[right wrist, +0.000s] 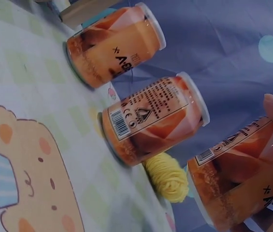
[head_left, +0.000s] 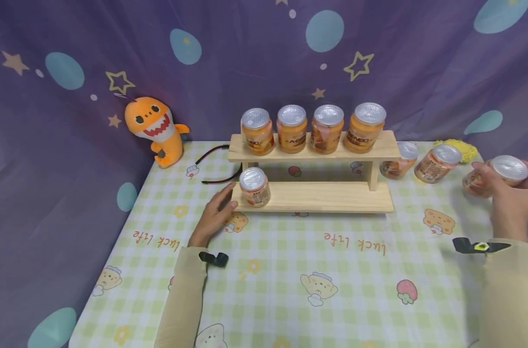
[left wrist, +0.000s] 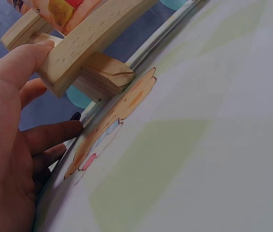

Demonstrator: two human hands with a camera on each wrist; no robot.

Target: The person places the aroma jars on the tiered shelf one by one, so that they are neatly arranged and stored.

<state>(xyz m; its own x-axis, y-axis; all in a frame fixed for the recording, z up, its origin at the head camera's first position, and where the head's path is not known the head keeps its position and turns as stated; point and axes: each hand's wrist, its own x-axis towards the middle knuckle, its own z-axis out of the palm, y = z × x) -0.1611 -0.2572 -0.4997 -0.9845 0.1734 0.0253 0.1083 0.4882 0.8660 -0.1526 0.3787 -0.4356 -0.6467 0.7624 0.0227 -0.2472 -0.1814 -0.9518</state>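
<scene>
My right hand (head_left: 514, 203) grips an orange-labelled can (head_left: 509, 167) with a silver lid at the far right; in the right wrist view the held can (right wrist: 237, 176) is tilted, fingers at its side. Two similar cans stand left of it, the nearer one (head_left: 437, 164) and another (head_left: 396, 164) by the shelf's end. My left hand (head_left: 212, 216) is at the left end of the two-tier wooden shelf (head_left: 320, 197), its thumb touching the lower board (left wrist: 66, 72) in the left wrist view. One can (head_left: 255, 188) stands on that board's left end.
Several cans stand in a row on the upper board (head_left: 309, 155). A yellow yarn bundle (head_left: 462, 150) lies behind the cans at right. An orange shark plush (head_left: 159, 137) sits at the back left, and a dark cable (head_left: 220, 181) runs behind the shelf. A patterned curtain (head_left: 255, 58) hangs behind.
</scene>
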